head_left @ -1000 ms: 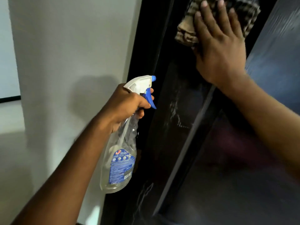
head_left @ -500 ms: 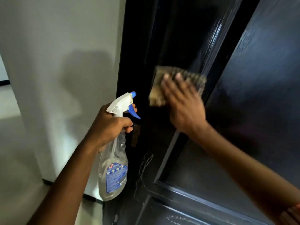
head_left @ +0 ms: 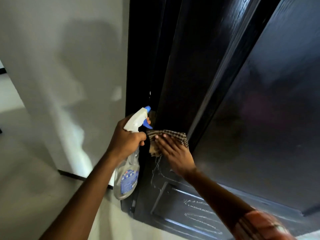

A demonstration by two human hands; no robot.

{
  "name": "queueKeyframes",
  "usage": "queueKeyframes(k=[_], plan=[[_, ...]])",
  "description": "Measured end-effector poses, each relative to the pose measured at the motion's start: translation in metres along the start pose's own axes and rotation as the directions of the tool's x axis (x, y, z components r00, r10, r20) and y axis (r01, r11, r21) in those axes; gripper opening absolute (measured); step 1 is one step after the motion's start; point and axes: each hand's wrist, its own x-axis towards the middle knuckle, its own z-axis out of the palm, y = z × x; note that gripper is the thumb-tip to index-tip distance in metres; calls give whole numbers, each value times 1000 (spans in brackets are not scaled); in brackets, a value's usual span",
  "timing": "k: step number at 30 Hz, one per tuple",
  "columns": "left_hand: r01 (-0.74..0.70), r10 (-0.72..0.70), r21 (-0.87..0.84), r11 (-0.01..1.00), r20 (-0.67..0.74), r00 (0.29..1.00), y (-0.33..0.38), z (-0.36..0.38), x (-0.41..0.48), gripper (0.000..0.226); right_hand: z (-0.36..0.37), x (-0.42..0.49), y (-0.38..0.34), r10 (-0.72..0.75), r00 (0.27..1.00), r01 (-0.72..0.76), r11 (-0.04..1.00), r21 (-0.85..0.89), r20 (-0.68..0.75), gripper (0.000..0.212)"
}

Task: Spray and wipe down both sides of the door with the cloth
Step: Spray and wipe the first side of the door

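A black panelled door [head_left: 251, 101] fills the right half of the view, with wet streaks low on its left stile. My right hand [head_left: 174, 153] presses a brown checked cloth [head_left: 170, 135] flat against that stile with straight fingers. Just to its left, my left hand [head_left: 126, 139] grips the neck of a clear spray bottle [head_left: 127, 177] with a white head and blue trigger; the bottle hangs upright beside the door's edge, nozzle toward the door.
A pale grey wall [head_left: 69, 66] stands to the left of the door, with a dark skirting strip [head_left: 72, 175] along its foot. Light floor [head_left: 26, 196] lies below at left.
My right hand has slid the cloth down the door's left stile, from high up to level with the spray bottle. The view has tilted down, showing the lower panel.
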Motion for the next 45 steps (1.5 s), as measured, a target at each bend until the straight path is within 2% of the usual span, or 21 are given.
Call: queueKeyframes(k=[2,4,5,7,10,12,14,16,19,21,23,26,28,30,33,36,40,43,45], plan=[[38,-38,12,999,8,999,-13,1,-5,57,0,0,2,6,1000,-6,1000,-9,17,105],[68,-68,7,998,14,998,-25,-1,-9,60,-14,8,16,88,990,-85,996,37,-108,92],[78,-78,4,997,15,997,-31,-3,-10,62,-25,17,27,160,965,-147,986,79,-206,86],[98,-98,20,995,11,995,-39,-5,-11,64,-57,40,52,316,871,-274,948,161,-377,75],[127,-128,52,990,9,992,-46,-6,-16,52,-98,68,79,456,760,-387,890,243,-463,59],[150,-150,69,986,-5,989,-52,-7,-17,48,-97,72,78,469,734,-401,883,243,-492,55],[159,-158,66,985,-12,987,-59,-7,-18,45,-72,63,60,441,763,-374,897,235,-473,60],[174,-173,51,983,-20,985,-65,-6,-17,49,-32,41,27,372,837,-306,926,220,-402,68],[177,-177,59,982,-6,984,-86,-4,-15,44,42,-6,-28,169,956,-131,977,167,-240,69],[163,-163,91,982,-9,987,-110,-2,-13,47,80,-30,-60,80,992,-69,992,110,-97,68],[147,-144,128,981,-34,989,-136,2,-14,49,99,-40,-75,69,997,-65,995,78,-45,68],[102,-96,130,986,-51,994,-163,12,-29,46,104,-42,-75,86,984,-75,994,75,-153,67],[63,-55,137,989,-59,997,-178,17,-33,49,86,-26,-59,208,936,-182,977,113,-285,75],[-3,13,127,992,-78,997,-198,21,-39,49,59,-6,-41,343,849,-292,938,185,-402,72],[-46,62,145,988,-112,992,-233,22,-44,45,36,18,-24,380,799,-335,925,180,-466,61],[-113,131,137,984,-128,983,-276,21,-54,40,78,-1,-56,273,836,-263,961,88,-476,63],[-154,179,145,977,-178,968,-331,24,-71,39,182,-64,-146,84,924,-91,996,-1,-372,67],[-171,211,194,966,-206,955,-369,33,-91,40,216,-78,-174,60,950,-73,997,-33,-306,64],[-174,213,188,967,-210,954,-389,37,-105,39,205,-69,-166,102,936,-124,991,-42,-338,65]])
